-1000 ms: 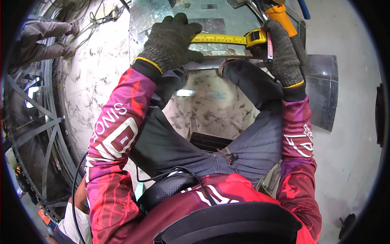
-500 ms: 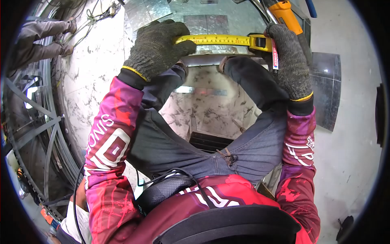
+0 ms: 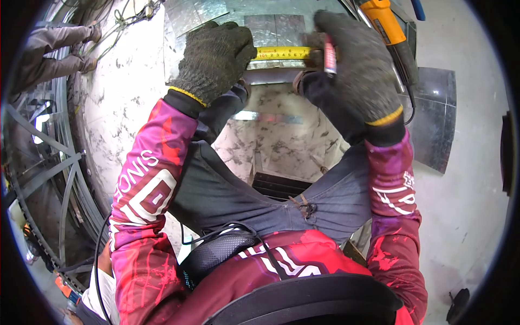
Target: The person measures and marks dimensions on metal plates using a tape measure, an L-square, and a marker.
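My left hand (image 3: 216,62), in a dark knit glove with a yellow cuff edge, closes on the left part of a yellow tape measure's blade (image 3: 281,53). The blade lies across the near edge of a shiny metal sheet (image 3: 319,21), its numbers facing up. My right hand (image 3: 363,67), gloved the same way and partly smeared by motion, covers the right part of the blade. A red and white marker (image 3: 330,57) is gripped in it, pointing down toward me. The tape's case is hidden at this hand.
An orange and black power tool (image 3: 384,21) with a cord lies at the upper right. Dark panels (image 3: 433,119) rest on the floor beside it. Metal frames (image 3: 49,173) and another person's legs (image 3: 59,49) are at the left. Cables (image 3: 127,21) lie at the upper left.
My right hand has moved left with the marker, from the tape's case onto the blade. The case has gone from sight. My left hand has barely shifted.
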